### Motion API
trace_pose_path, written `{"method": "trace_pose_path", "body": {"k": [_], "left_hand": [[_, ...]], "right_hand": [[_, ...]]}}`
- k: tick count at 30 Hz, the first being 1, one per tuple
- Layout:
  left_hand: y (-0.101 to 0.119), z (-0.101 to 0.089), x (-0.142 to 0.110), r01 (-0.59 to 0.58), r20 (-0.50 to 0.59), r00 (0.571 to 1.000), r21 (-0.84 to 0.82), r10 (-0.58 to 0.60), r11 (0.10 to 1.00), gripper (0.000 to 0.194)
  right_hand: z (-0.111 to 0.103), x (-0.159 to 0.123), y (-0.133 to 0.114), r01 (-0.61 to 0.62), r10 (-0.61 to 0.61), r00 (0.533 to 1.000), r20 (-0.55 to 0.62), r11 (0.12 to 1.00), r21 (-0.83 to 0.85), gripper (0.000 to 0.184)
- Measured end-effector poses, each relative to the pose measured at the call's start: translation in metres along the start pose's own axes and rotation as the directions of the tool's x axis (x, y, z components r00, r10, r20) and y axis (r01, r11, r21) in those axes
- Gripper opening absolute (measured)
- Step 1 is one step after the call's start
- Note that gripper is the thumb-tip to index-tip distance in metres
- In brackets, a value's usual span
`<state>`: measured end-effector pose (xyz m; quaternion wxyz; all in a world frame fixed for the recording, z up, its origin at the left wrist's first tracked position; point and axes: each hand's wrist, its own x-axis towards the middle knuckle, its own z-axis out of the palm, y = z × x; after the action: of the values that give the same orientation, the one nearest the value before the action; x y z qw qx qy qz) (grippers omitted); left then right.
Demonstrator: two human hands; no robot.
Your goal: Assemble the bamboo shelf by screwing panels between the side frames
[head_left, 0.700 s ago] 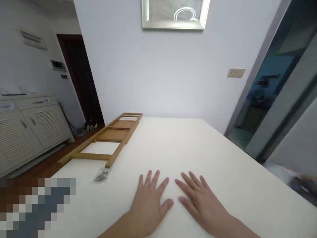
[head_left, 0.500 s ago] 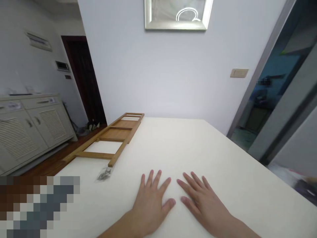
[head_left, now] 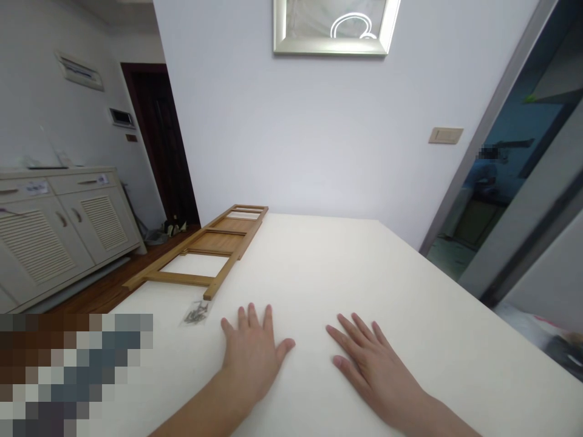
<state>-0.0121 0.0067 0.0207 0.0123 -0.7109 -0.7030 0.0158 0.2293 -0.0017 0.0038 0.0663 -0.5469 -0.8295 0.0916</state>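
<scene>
Fingers spread, my left hand [head_left: 251, 358] is over the white tabletop [head_left: 314, 267] and holds nothing; whether its palm touches the surface I cannot tell. To its right, my right hand [head_left: 376, 370] lies on the table with fingers stretched out, also holding nothing. Just beyond the left fingertips is a small clear plastic bag [head_left: 197, 312] of metal screws or similar hardware. Behind that bag, flat along the table's left side, lies a wooden frame [head_left: 218, 276] with crossbars and slatted panels.
A white wall with a silver picture frame [head_left: 330, 47] and a switch plate [head_left: 445, 135] rises behind the table. On the left stand a white cabinet [head_left: 68, 233] and a dark door [head_left: 159, 133]. A person [head_left: 483, 173] is visible through the right doorway.
My left hand has moved left and slightly forward, nearer the plastic bag. My right hand keeps its place. The view has shifted a little.
</scene>
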Motion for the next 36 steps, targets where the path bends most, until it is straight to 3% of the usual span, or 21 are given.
{"method": "trace_pose_path", "body": {"k": [6,9,16,19,22,25,27,28,29,31,36], "left_hand": [[-0.035,-0.017,0.020,0.246,0.076,0.964,0.129,-0.257,0.961,0.069],[-0.050,-0.014,0.030,0.275,0.147,0.945,0.137,-0.294,0.952,0.062],[-0.060,-0.007,0.040,0.379,0.158,0.915,-0.014,-0.372,0.925,0.066],[-0.043,-0.010,0.031,0.295,0.147,0.947,-0.041,-0.286,0.955,0.066],[-0.010,-0.005,0.013,0.176,0.072,0.982,0.021,-0.178,0.984,0.065],[0.027,0.013,-0.011,-0.053,-0.019,0.998,0.025,0.054,0.998,0.060],[0.045,0.028,-0.025,-0.327,-0.108,0.941,-0.046,0.321,0.944,0.054],[0.051,0.035,-0.031,-0.487,-0.158,0.868,-0.087,0.471,0.869,0.052],[0.054,0.040,-0.035,-0.599,-0.219,0.793,-0.111,0.568,0.793,0.049],[0.053,0.045,-0.038,-0.701,-0.317,0.700,-0.136,0.640,0.700,0.046],[0.036,0.035,-0.032,-0.699,-0.420,0.692,-0.184,0.587,0.691,0.030]], "right_hand": [[-0.004,0.001,-0.001,-0.017,0.017,0.999,0.038,1.000,-0.011,0.055],[-0.005,0.001,-0.002,-0.021,0.021,0.999,0.046,1.000,-0.019,0.056],[-0.001,0.000,0.003,-0.009,0.010,1.000,0.019,0.999,-0.033,0.055],[0.003,0.001,0.008,0.001,-0.001,1.000,0.004,0.999,-0.040,0.054],[0.006,0.002,0.011,0.009,-0.009,1.000,-0.001,0.998,-0.054,0.054],[0.007,0.002,0.012,0.023,-0.025,0.999,-0.024,0.998,-0.061,0.054],[0.007,0.002,0.012,0.030,-0.032,0.999,-0.031,0.998,-0.064,0.054],[0.007,0.002,0.012,0.032,-0.034,0.999,-0.029,0.997,-0.065,0.053],[0.007,0.002,0.012,0.033,-0.035,0.999,-0.027,0.997,-0.065,0.053],[0.007,0.001,0.012,0.035,-0.037,0.999,-0.027,0.997,-0.063,0.053],[0.006,0.000,0.010,0.036,-0.038,0.999,-0.033,0.998,-0.053,0.053]]}}
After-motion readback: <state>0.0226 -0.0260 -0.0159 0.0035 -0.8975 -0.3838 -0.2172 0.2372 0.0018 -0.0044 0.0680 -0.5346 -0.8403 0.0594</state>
